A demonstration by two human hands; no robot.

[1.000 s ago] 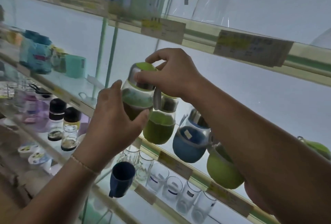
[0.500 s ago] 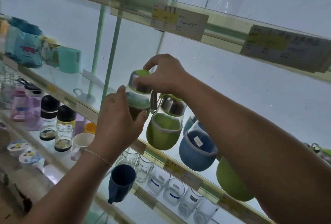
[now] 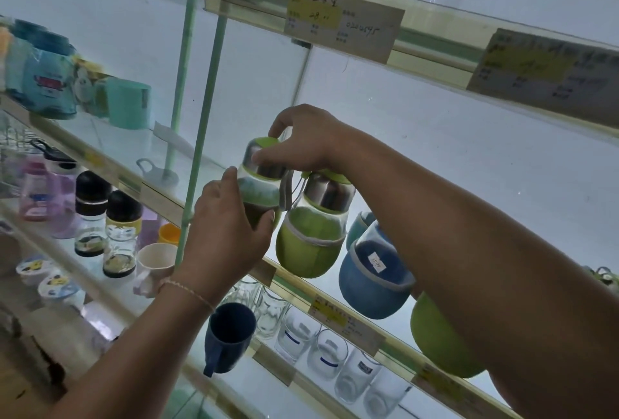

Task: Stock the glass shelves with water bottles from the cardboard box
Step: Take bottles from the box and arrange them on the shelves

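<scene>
The left hand [image 3: 227, 234] is gripping the bottle [image 3: 263, 190] low, the right hand [image 3: 301, 143] is pinching its cap; it is standing upright, just left of the green bottle [image 3: 311, 237].

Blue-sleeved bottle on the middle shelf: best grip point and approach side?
Judging from this view, take the blue-sleeved bottle by its wide fabric-covered belly, coming from the open front edge of the shelf. Its cap is hidden behind the right forearm, so a top grip can't be judged. A green-sleeved bottle sits close on one side and another green one on the other, so side approaches look cramped.
</scene>
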